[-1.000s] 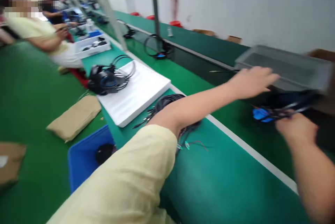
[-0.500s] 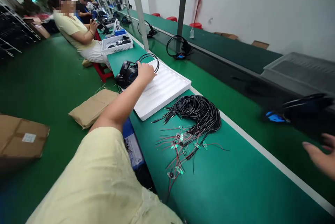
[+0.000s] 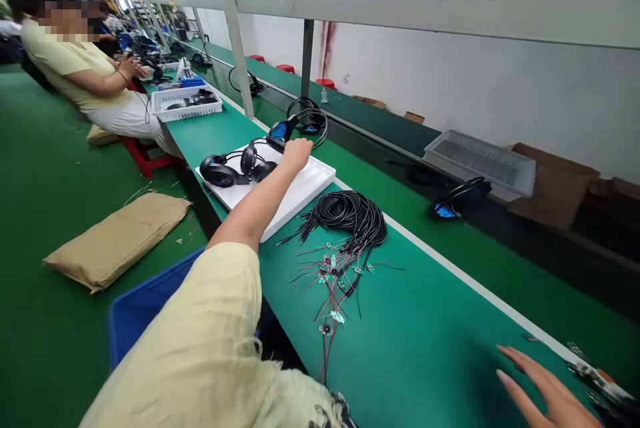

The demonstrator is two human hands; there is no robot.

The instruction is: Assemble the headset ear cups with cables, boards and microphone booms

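Your view, read as a clock face about its centre. At 11 o'clock, near the centre, your left hand (image 3: 299, 153) is closed on a black headset with blue ear-cup faces (image 3: 281, 133), its looped band rising beyond your fingers. This headset is over the far edge of the white tray (image 3: 300, 196); whether it touches the tray cannot be told. On the tray's left part, towards 9 o'clock, lie black headphones (image 3: 221, 173), their ear cups close together.

At 4 o'clock, your right hand (image 3: 547, 391) is open and empty, fingers spread, over the green bench (image 3: 425, 321). Just beyond it, at the bench's far edge, lies a group of small parts (image 3: 603, 385), too indistinct to name.

Just below the centre, beside the tray, a coiled bundle of black cables (image 3: 350, 215) rests on the bench. Its thin red leads and small green circuit boards (image 3: 337, 316) fan out towards 6 o'clock.

At 3 o'clock, another headset (image 3: 457, 201) lies across the bench's pale edge strip, near a clear plastic bin (image 3: 483, 165). At 10 o'clock, a white basket (image 3: 186, 107) holds dark parts, beside a seated person (image 3: 95, 75). At 8 o'clock, a blue bin (image 3: 145, 311) stands below the bench; at 9 o'clock, a brown package (image 3: 120, 238) lies on the floor.
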